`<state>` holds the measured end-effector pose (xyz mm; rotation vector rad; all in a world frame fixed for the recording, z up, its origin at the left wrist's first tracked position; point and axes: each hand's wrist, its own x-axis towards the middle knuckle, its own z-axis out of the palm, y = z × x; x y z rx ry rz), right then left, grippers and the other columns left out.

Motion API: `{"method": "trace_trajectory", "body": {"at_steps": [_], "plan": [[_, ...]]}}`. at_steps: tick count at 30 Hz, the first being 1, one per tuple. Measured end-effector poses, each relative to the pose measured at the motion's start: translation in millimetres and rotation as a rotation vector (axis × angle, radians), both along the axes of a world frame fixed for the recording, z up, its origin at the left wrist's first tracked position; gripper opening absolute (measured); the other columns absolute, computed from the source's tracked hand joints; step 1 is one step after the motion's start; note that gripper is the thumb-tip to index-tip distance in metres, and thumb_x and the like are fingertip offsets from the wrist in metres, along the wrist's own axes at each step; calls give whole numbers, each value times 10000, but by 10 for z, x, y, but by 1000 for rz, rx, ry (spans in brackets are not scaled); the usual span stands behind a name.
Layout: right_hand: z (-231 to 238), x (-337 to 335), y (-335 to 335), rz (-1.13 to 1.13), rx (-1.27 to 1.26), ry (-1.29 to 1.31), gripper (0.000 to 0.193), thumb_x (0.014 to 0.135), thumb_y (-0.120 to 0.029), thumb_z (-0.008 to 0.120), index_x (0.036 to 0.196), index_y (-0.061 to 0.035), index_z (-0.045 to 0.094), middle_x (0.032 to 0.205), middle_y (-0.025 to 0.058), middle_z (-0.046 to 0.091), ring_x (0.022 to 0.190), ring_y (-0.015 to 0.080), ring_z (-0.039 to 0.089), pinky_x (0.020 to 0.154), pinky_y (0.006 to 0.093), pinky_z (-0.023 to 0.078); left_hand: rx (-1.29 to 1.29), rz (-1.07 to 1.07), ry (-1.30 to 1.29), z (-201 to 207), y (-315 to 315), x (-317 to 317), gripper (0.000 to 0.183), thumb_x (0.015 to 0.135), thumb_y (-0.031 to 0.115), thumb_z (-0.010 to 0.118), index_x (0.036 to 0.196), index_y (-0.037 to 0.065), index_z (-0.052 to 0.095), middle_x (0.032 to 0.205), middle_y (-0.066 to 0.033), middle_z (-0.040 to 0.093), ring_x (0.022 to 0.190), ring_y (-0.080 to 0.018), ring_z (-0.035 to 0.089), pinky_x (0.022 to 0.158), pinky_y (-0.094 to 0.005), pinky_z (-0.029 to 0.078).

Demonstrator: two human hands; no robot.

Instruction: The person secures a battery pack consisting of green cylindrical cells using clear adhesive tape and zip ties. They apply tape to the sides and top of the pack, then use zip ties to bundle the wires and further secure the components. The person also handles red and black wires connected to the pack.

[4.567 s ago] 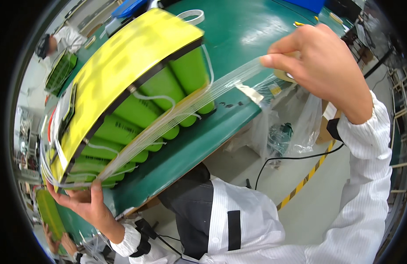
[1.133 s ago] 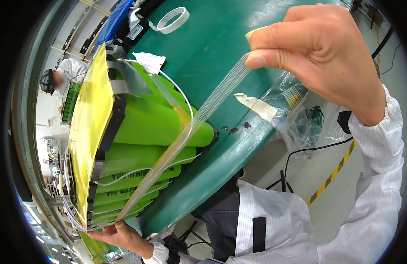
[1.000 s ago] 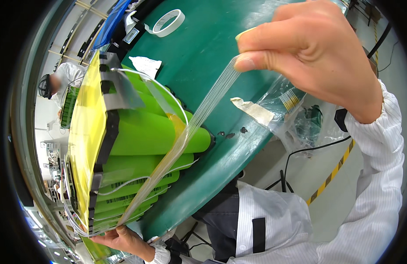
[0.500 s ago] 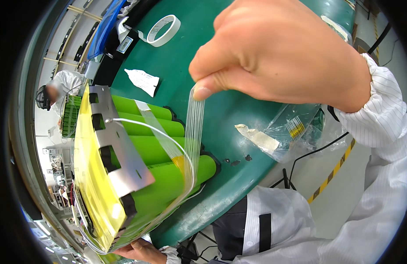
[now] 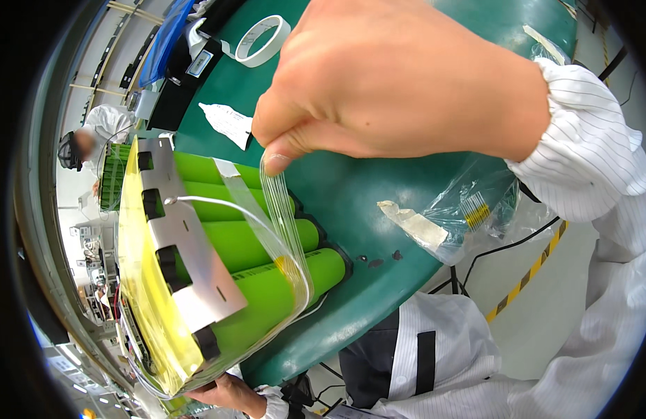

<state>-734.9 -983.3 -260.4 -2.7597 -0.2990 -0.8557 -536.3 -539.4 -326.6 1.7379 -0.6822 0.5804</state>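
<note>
A battery pack of green cylindrical cells stands tilted at the left, with yellow film and a metal plate along its side. My right hand pinches the end of a clear filament tape strip between thumb and forefinger, above the cells. The strip runs down over the nearest cell and round the pack's lower edge. Another piece of tape crosses the cells beside it, with a white end and a yellow patch. A white cable loops over the cells. My left hand grips the pack's lower end, its fingertips hidden.
On the green table lie a white tape roll, a white paper piece, and a clear plastic bag near the edge. A black holder stands at the back. Farther off, a person is beside another green pack.
My right hand has moved left and slightly down with the tape end, bringing the strip closer over the cells. My left hand has barely shifted, still at the pack's lower end.
</note>
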Motion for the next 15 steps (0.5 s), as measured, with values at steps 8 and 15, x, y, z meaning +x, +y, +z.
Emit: {"method": "trace_trajectory", "body": {"at_steps": [8,15], "plan": [[-104,143,199,-174,3,-173,181,796,-297,778,860,-130,755,593,89,556,557,260,544,513,377,397,129,-11,-72,25,-62,19,888,821,246,828,1457,-25,270,1317,-177,516,1125,-238,556,948,-347,473],[-209,151,187,-248,99,-131,217,844,-341,716,905,-136,755,695,117,634,624,329,568,558,395,444,78,-205,42,61,-31,55,966,756,247,883,1468,40,265,1298,-122,521,1085,-193,576,896,-313,497]]}}
